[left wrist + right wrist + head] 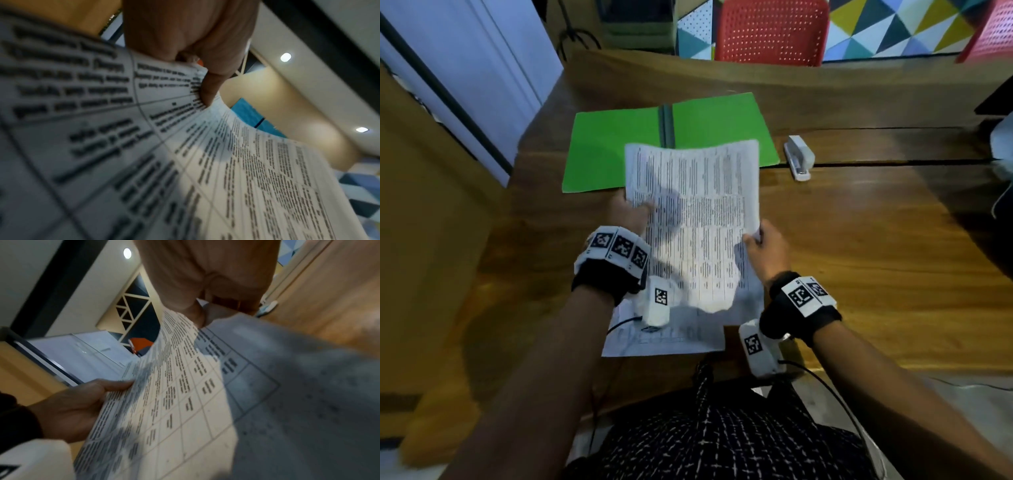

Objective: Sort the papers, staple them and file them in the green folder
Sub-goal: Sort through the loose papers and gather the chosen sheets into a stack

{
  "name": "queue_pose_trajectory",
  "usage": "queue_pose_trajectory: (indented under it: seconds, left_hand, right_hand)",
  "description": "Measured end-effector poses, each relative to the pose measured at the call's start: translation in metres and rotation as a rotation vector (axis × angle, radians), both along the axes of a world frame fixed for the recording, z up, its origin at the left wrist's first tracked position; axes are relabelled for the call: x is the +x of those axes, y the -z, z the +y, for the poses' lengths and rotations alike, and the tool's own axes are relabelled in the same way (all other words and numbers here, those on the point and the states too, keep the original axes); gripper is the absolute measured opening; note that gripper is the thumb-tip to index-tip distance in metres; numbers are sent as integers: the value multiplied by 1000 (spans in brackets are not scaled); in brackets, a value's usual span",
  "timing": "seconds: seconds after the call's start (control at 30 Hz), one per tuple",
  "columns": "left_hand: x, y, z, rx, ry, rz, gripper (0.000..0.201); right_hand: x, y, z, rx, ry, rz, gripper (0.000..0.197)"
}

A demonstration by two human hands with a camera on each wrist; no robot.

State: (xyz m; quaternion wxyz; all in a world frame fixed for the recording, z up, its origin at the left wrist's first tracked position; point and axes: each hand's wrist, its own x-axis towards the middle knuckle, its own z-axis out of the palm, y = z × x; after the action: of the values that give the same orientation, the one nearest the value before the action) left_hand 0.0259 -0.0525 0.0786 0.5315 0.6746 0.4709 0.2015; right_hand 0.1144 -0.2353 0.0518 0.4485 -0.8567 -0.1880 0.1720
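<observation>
Head | both hands pinch limp printed papers

**Colours and patterns on the desk**

The open folder is bright green with a darker grey-green spine. The held sheet is white, ruled into a grid of thin dark lines and filled with black print. The stapler is white. The wooden desk is warm brown with darker grain streaks. The chair is red, dotted with small holes. The wall panel carries triangles in yellow, teal, blue and white. The wristbands are black with white black-coded tags.
</observation>
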Motion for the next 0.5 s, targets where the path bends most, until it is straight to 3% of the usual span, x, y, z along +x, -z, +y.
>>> queue_pose_trajectory:
  seconds: [0.07,0.27,0.4,0.5]
  left_hand:
    - [-15,20,15,11,-16,120,38]
    - [-44,58,48,83,71,377,37]
    - [-54,72,50,8,139,648,44]
    - [-59,73,43,-66,152,652,44]
  right_hand:
    - [-9,12,14,-101,-29,43,15]
    - [-34,49,39,-339,-48,97,22]
    - [-43,57,52,-274,-7,212,42]
    - [-56,58,62,-273,-27,262,42]
